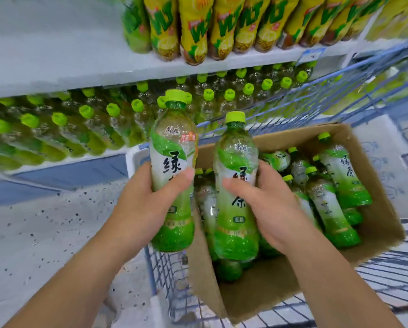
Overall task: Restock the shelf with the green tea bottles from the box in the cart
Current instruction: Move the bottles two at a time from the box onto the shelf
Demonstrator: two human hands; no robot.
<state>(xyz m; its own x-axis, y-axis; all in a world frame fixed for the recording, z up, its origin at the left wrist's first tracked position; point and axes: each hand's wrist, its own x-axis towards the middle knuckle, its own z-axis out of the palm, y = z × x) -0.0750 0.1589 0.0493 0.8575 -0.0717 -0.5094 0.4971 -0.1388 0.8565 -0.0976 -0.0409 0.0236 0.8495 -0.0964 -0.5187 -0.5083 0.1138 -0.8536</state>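
Note:
My left hand (148, 200) grips a green tea bottle (172, 143) upright, raised beside the cart's left edge. My right hand (269, 204) grips a second green tea bottle (236, 221) upright over the cardboard box (375, 209). Several more green tea bottles (335, 192) lie in the box, which sits in the blue wire cart (387, 280). The lower shelf (63, 162) ahead holds rows of the same green-capped bottles (84, 124).
The upper shelf (56, 67) carries yellow-labelled tea bottles (198, 27) at its right part, with a price tag (313, 55) on its edge. Speckled grey floor (44, 233) lies to the left of the cart.

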